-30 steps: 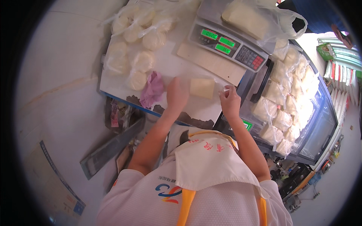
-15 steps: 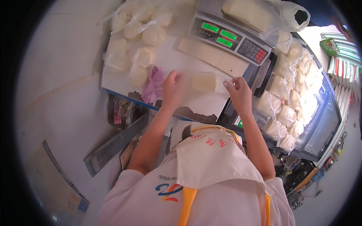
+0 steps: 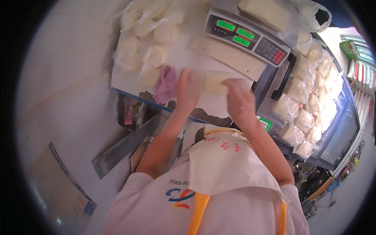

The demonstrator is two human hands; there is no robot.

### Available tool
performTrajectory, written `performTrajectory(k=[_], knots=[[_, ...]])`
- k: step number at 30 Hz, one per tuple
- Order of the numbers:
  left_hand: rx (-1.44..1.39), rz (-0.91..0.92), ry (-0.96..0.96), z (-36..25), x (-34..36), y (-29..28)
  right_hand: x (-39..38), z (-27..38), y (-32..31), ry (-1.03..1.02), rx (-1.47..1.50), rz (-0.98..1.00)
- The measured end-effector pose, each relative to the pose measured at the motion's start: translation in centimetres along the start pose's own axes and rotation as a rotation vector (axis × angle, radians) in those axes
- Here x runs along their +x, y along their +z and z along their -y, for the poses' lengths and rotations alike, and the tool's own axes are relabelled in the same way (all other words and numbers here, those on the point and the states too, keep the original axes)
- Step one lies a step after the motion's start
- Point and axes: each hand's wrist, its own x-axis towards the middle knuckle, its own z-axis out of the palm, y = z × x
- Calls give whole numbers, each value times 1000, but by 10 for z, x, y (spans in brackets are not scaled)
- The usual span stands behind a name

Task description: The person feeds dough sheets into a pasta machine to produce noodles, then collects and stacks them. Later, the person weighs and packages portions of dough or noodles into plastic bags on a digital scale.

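Note:
A pale yellow block [image 3: 215,84], squared and blurred, lies on the white table between my hands. Thin clear plastic seems to surround it, though its edges are smeared. At the block's left side my left hand [image 3: 188,91] has its fingers curled closed on the plastic. My right hand [image 3: 240,100] is closed at the right end, with fingertips at the block's edge. Motion blurs both hands. A crumpled purple cloth [image 3: 165,85] sits just left of my left hand. Beyond the block stands a grey scale [image 3: 246,37] with green lit displays, with a pale board [image 3: 231,58] before it.
Clear bags of round pale stacks [image 3: 154,55] cover the far left of the table [image 3: 188,51]. On the right, bagged pale blocks [image 3: 299,98] crowd a dark-framed surface. A large wrapped pale slab [image 3: 266,13] rests on the scale. The table's front edge is chipped [image 3: 209,116].
My right hand has moved left, in over the block's right end. My left hand remains at the left side. The whole view has shifted slightly, so the table and scale appear farther right.

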Motion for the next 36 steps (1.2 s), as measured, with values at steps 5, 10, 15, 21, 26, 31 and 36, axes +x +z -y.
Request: performTrajectory(k=[5,10,15,21,26,31,36], knots=[[-74,10,-121,6,3,5,9,-31,58,-210,-129,176],[371,0,167,34,-4,10,12,-42,71,-93,-183,342],[279,8,12,32,-7,14,15,-45,74,-107,-209,405],[158,-13,15,31,-10,10,12,-51,68,-64,-247,425],[122,-15,33,29,-10,12,12,-49,58,-45,-283,476],[138,5,0,25,-3,14,8,-57,61,-248,-224,508],[158,-8,37,22,-1,14,17,-68,66,-429,-269,590]])
